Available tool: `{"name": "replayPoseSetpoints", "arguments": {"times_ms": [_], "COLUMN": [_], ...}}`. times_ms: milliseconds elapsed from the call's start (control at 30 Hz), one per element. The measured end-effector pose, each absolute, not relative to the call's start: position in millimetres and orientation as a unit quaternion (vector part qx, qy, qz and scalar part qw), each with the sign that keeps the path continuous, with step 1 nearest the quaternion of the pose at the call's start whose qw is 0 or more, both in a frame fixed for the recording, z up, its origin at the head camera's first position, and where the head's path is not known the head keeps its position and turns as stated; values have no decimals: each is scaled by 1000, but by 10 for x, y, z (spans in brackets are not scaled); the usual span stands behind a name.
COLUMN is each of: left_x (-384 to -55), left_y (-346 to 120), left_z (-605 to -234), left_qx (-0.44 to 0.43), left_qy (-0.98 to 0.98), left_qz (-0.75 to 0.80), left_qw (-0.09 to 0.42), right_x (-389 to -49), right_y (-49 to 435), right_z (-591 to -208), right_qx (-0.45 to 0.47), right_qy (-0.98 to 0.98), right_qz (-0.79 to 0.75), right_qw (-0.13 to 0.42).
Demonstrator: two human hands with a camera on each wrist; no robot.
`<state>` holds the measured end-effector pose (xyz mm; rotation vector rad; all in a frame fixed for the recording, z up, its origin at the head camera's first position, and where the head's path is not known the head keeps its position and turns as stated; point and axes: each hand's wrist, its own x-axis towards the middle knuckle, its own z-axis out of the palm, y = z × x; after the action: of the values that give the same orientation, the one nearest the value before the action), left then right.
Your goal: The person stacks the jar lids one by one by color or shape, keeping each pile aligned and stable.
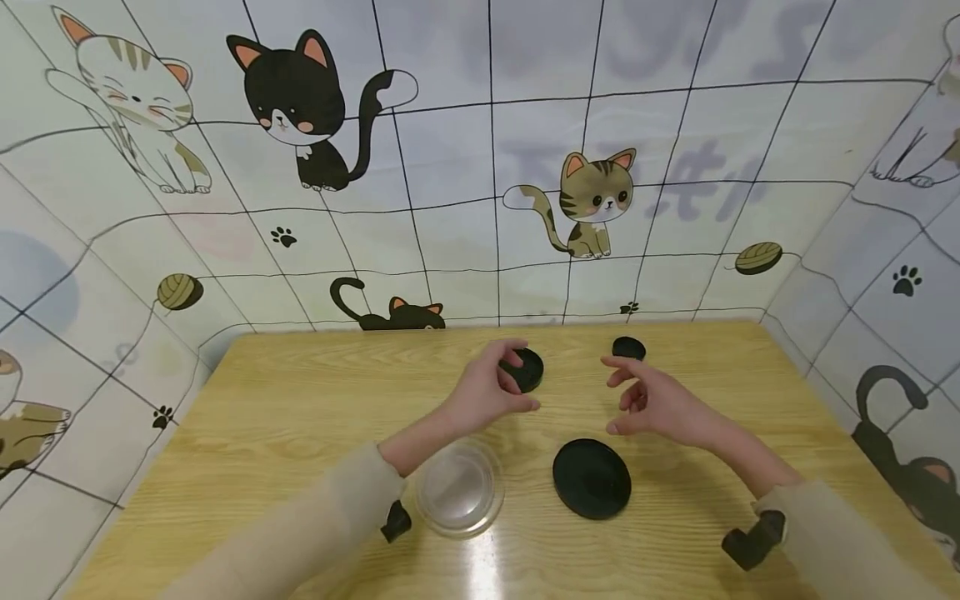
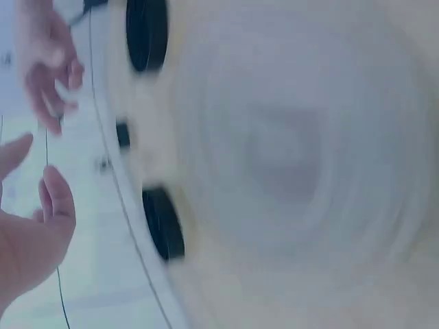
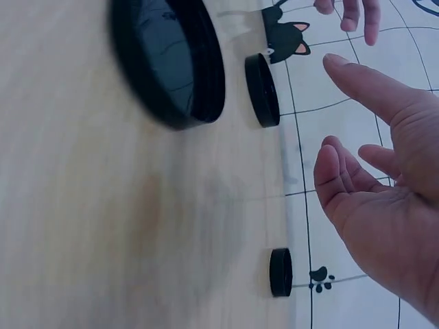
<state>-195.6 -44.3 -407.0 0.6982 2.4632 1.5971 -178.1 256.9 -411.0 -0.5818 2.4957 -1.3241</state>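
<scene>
Both hands are raised over the table with nothing in them. My left hand (image 1: pixel 483 387) is nearest the mid-sized round black lid (image 1: pixel 532 372), overlapping it in the head view, its thumb and fingers apart. On the other side, my right hand (image 1: pixel 663 406) hovers between the small black lid (image 1: pixel 628 347) and the large black lid (image 1: pixel 592 479), fingers loosely bent. The large lid lies rim-up, its raised edge showing in the right wrist view (image 3: pixel 206 75). Beneath my left forearm stands a round clear container (image 1: pixel 460 492), blurred and close in the left wrist view.
The wooden table (image 1: pixel 322 392) meets a cloth backdrop (image 1: pixel 450 167) printed with cats and grid lines behind and at both sides. Dark wrist-worn pieces (image 1: pixel 753 540) stick out below the sleeves. Light glares off the table in front of the clear container.
</scene>
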Motion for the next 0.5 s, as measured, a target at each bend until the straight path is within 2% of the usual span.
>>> {"name": "replayPoseSetpoints", "arguments": {"times_ms": [233,500], "left_x": [-2484,-2752], "left_y": [-705,-809], "left_z": [-4116,-4421], "left_qx": [201,159], "left_qy": [826,837], "left_qz": [518,498], "left_qw": [97,159], "right_x": [-2243,-2646], "right_y": [2229,1904], "right_z": [-4099,-4342], "right_qx": [-218,-207], "right_qy": [858,875], "right_qz": [-440,-404], "right_qw": [148,168]}}
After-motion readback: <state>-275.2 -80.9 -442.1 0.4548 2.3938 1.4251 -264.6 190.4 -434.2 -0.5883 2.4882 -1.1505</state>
